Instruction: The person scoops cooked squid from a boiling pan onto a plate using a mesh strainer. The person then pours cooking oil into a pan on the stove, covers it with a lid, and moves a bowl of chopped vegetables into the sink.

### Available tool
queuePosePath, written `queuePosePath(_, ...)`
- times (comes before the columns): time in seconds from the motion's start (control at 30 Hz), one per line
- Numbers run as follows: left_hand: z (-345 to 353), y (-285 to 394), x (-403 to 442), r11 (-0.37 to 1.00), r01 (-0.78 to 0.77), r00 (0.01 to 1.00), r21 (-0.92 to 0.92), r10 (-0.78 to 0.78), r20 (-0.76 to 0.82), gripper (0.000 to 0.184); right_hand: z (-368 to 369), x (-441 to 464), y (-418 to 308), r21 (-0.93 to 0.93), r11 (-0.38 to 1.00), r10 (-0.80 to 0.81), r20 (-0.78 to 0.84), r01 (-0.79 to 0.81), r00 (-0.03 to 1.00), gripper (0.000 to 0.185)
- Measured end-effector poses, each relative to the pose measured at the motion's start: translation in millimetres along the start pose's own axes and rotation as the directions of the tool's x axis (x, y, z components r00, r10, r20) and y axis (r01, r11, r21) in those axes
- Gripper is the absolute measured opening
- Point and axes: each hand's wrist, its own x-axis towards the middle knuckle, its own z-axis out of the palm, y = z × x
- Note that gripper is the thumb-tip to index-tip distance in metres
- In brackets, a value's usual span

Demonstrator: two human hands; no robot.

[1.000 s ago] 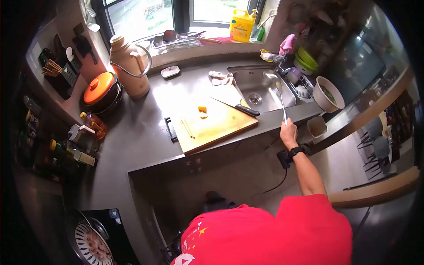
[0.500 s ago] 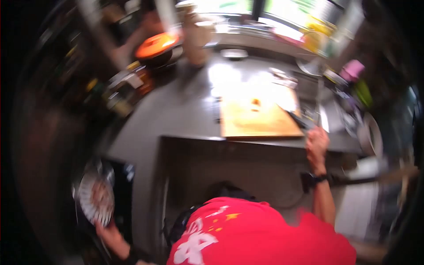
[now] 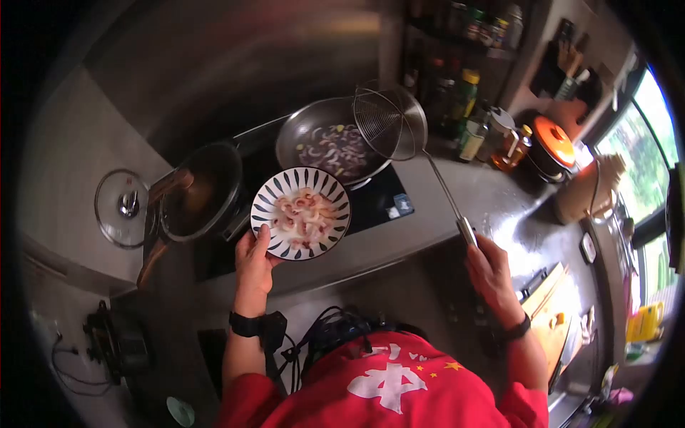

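Observation:
My left hand (image 3: 255, 262) grips the near-left rim of a white plate with dark stripes (image 3: 269, 192), the thumb on top. Pale pink sliced pieces (image 3: 305, 217) lie on the plate. My right hand (image 3: 491, 273) is wrapped round the metal handle of a wire strainer (image 3: 390, 120). The strainer's round head overlaps the right side of a large pan (image 3: 294, 127) in this view. In the pan are dark and pale curled pieces (image 3: 339, 148) with bits of yellow. The plate is held in front of the pan's near-left edge.
A wok (image 3: 200, 192) with a wooden handle stands left of the pan, beside a glass lid (image 3: 123, 208). Bottles (image 3: 472, 137), an orange-lidded pot (image 3: 554, 141) and a beige jug (image 3: 586, 191) stand at the right. A cutting board (image 3: 548, 317) with a knife is at the far right.
The view has turned left from the sink to the stove. My left hand has lifted the striped plate. My right hand has come over from the sink side, holding the strainer.

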Motion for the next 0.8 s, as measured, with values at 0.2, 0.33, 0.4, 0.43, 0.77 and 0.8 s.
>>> queuePosePath(0.2,-18,-12,6,0.999,0.009,0.998,0.053,-0.006,-0.057,0.033,42,146,37,-0.499,0.804,-0.344,0.052,0.323,0.938,0.024)
queuePosePath(0.33,-22,-22,14,0.999,-0.018,0.998,0.041,0.021,-0.063,0.034,46,188,59,-0.609,0.733,-0.358,0.034,0.303,0.933,0.023)
queuePosePath(0.4,-27,-30,18,0.999,-0.029,0.998,0.025,0.031,-0.060,0.035,43,192,66,-0.651,0.705,-0.344,0.032,0.280,0.938,0.023)
queuePosePath(0.43,-37,-37,18,0.999,-0.047,0.997,0.008,0.048,-0.063,0.035,49,191,72,-0.659,0.697,-0.343,0.041,0.283,0.939,0.023)
queuePosePath(0.77,-43,-53,19,0.996,-0.066,0.995,-0.064,0.061,-0.084,0.036,57,130,42,-0.145,0.978,0.165,0.085,-0.151,0.983,0.032)
queuePosePath(0.8,-43,-55,19,0.996,-0.073,0.993,-0.047,0.068,-0.098,0.036,64,125,34,-0.067,0.973,0.227,0.115,-0.220,0.967,0.032)
